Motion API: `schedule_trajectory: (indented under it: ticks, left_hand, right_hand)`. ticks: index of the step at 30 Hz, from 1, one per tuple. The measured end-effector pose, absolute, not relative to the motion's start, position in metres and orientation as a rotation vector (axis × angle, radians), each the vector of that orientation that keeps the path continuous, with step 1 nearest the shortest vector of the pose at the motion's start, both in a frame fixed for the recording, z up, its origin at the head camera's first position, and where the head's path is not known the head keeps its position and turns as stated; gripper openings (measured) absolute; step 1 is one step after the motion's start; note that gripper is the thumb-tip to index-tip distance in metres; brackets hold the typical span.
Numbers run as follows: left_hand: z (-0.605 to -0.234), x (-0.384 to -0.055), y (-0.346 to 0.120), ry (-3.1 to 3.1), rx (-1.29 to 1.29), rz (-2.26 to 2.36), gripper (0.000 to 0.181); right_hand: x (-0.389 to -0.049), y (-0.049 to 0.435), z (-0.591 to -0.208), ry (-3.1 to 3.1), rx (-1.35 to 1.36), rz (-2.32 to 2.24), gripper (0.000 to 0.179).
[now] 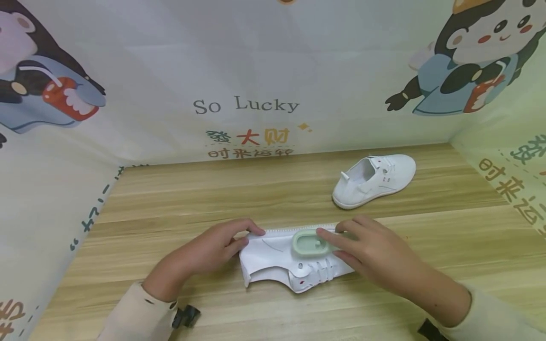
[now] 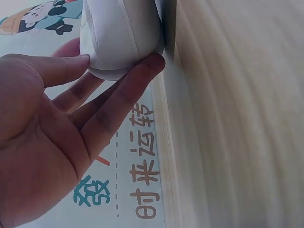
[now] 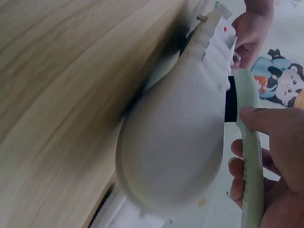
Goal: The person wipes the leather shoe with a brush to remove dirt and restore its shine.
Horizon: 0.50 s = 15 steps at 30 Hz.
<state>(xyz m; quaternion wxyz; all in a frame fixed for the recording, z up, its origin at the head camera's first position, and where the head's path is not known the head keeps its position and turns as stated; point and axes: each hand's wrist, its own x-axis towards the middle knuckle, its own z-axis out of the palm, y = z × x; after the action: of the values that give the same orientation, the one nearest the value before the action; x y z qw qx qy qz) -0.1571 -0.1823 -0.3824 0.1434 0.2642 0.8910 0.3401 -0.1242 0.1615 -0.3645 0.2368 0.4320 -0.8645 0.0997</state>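
Note:
A white lace-up shoe [image 1: 268, 251] lies on its side in front of me, its opening toward me and its toe to the right. My left hand [image 1: 222, 244] grips it by the heel; in the left wrist view the thumb and fingers [image 2: 121, 97] pinch the heel [image 2: 121, 38]. My right hand [image 1: 375, 251] holds a pale green brush [image 1: 304, 244] by its handle. In the right wrist view the brush's dark bristles [image 3: 231, 99] meet the side of the shoe [image 3: 175, 133] near the laces, and the thumb presses the handle [image 3: 253, 175].
A second white shoe [image 1: 373, 180] stands upright at the back right of the wooden table [image 1: 222, 194]. A printed cloth [image 1: 162, 85] with cartoon figures and lettering rises behind the table and along both sides.

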Motion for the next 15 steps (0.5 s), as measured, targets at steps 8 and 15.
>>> schedule_trajectory:
  ticks: [8,15]
  left_hand:
    - [-0.383,-0.158,-0.183,2.537,0.754,1.000,0.032]
    - [-0.383,-0.159,-0.184,2.510,0.791,1.022,0.031]
  right_hand:
    - [-0.124,0.122,-0.375,-2.336,1.191,0.180,0.053]
    - [-0.122,0.093,-0.383,-2.319,1.206,0.151,0.058]
